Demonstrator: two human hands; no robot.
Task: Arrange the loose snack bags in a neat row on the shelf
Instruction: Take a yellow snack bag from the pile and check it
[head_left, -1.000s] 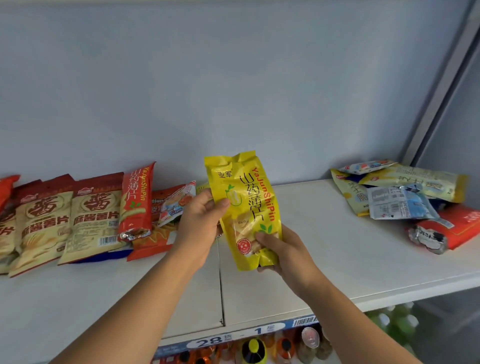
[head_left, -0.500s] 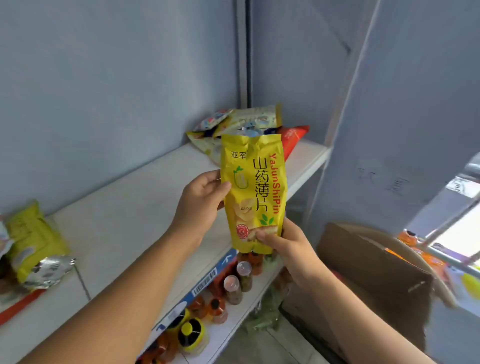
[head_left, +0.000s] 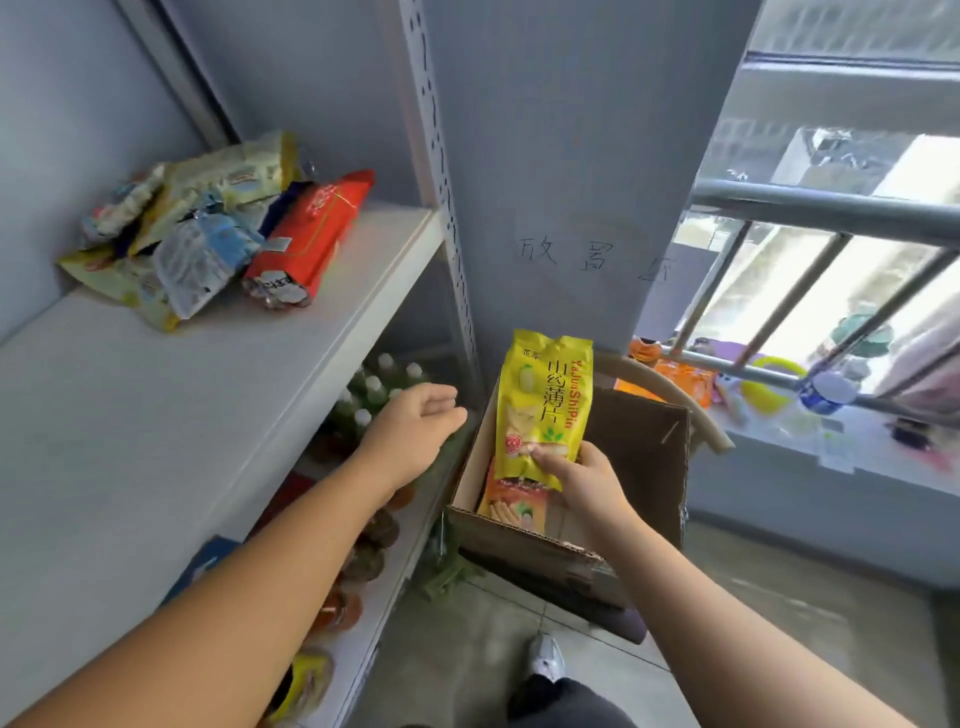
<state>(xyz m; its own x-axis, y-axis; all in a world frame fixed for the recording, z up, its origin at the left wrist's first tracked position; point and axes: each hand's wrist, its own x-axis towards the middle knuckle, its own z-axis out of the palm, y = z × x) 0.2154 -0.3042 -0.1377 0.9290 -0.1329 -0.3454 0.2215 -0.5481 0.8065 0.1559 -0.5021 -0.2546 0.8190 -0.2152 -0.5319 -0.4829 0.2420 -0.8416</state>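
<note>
My right hand (head_left: 582, 480) pinches the lower edge of a yellow snack bag (head_left: 543, 400) and holds it upright over an open cardboard box (head_left: 639, 457) on the floor. An orange snack pack (head_left: 514, 506) lies inside the box under the bag. My left hand (head_left: 415, 431) hovers with relaxed fingers off the white shelf's (head_left: 156, 415) front edge, holding nothing. At the shelf's far end sits a loose pile of snack bags (head_left: 182, 249) with a red bag (head_left: 306, 239) on its right side.
A grey perforated shelf post (head_left: 441, 182) rises between shelf and box. Bottles (head_left: 374, 389) fill the lower shelf. A grey wall (head_left: 571, 156) stands behind the box, a barred window (head_left: 810, 291) with small items on its sill to the right. My shoe (head_left: 545, 660) is on the tiled floor.
The view swung right from the shelf to the box. My left hand let go of the yellow bag; the right hand carried it off the shelf to above the box.
</note>
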